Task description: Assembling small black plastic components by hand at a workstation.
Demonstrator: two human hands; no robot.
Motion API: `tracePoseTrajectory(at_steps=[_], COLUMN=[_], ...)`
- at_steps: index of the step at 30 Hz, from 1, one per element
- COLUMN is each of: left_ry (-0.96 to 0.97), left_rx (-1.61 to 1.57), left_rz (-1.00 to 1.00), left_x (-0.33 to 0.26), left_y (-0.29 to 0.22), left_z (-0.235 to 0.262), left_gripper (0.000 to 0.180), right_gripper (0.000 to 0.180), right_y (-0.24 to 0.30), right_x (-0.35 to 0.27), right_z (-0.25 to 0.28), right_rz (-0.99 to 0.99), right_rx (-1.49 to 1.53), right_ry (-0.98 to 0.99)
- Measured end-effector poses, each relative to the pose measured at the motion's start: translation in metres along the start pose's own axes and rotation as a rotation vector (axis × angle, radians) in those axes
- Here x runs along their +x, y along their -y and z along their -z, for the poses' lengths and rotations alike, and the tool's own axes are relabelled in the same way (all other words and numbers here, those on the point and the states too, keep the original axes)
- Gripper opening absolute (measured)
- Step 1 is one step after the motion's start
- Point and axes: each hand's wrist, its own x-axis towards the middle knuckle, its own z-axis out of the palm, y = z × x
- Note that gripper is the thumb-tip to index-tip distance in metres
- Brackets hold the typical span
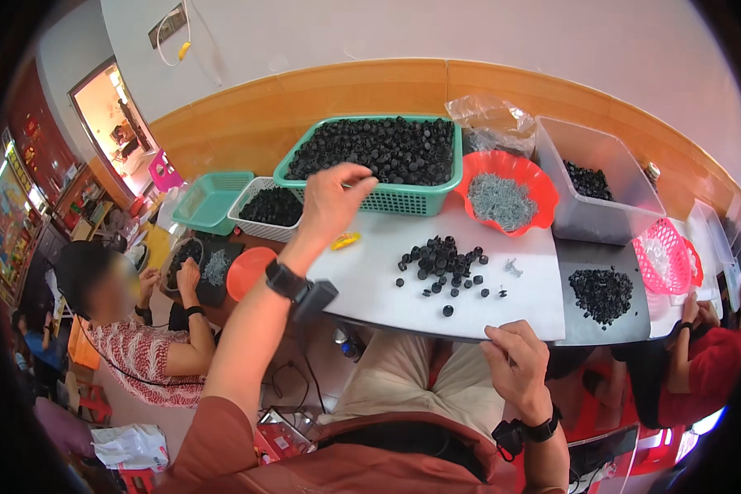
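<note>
My left hand [334,202] is raised at the front of a green basket [407,203] heaped with small black round plastic parts [370,152]. Its fingertips and thumb are drawn together; whatever they may hold is too small to make out. At the table's front edge, my right hand [519,362] has its fingers curled and thumb against them, with any contents hidden. Between the hands, a loose pile of black plastic caps [445,259] lies on the white table top [370,280]. A few metal screws [513,267] rest to the right of that pile.
A red scalloped bowl [545,191] holds many screws [502,202]. Beside it are a clear bin [593,222] and another black pile [601,296]. A white basket [247,222] and an empty green tray [210,216] stand left. People sit on both sides.
</note>
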Motion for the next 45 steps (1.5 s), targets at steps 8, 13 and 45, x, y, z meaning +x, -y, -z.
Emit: tracePoseTrajectory(at_steps=[8,13,45], left_ry=[-0.056,-0.093,0.034], left_rx=[0.268,0.131,0.003], left_rz=[-0.029,-0.037,-0.035], left_x=[0.075,0.033,-0.144], left_y=[0.070,0.049,-0.016], left_z=[0.025,0.020,-0.070], left_gripper=[0.029,0.026,0.018], right_gripper=[0.024,0.025,0.024], right_y=[-0.002,-0.015,-0.077], right_x=[0.006,0.001,0.030], right_z=[0.005,0.015,0.006], right_rz=[0.007,-0.058,-0.442], right_rx=[-0.028,-0.064,-0.134], right_ry=[0.004,-0.042,0.166])
